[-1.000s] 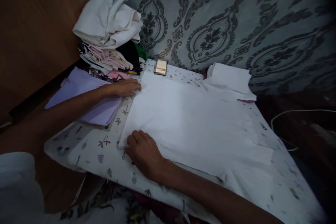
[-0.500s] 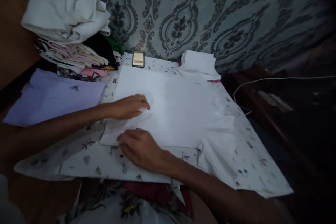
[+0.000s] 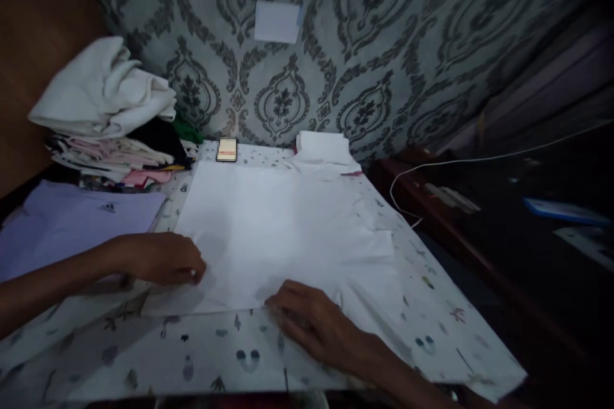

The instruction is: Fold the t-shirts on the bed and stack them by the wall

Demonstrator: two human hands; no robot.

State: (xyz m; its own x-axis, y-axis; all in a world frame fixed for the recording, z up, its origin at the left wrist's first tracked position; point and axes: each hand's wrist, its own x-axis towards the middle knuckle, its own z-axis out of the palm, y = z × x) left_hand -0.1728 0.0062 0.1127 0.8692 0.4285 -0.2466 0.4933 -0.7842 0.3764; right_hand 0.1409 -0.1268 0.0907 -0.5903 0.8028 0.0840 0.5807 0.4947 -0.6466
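Note:
A white T-shirt [image 3: 268, 223] lies spread on the table, its sleeves toward the right and its straight hem at the left. My left hand [image 3: 165, 259] is over the hem end with its fingers curled in; a small pale spot shows at the fingertips, and what they hold, if anything, is hidden. At the shirt's near edge, my right hand [image 3: 316, 319] has its fingertips closed on the cloth, with the thumb side partly hidden. Creases run through the near sleeve [image 3: 374, 307], just right of this hand.
A lilac shirt [image 3: 81, 223] lies folded at the left, before a tall pile of folded clothes [image 3: 110, 150] topped by a bundled white cloth [image 3: 105, 89]. Along the back are a small phone-like device [image 3: 227, 149] and folded white cloth [image 3: 323, 147]. A white cable [image 3: 460, 161] hangs at the right.
The view has tilted up, showing more wall. My left hand has moved left toward the hem, and my right hand has slid right along the shirt's near edge.

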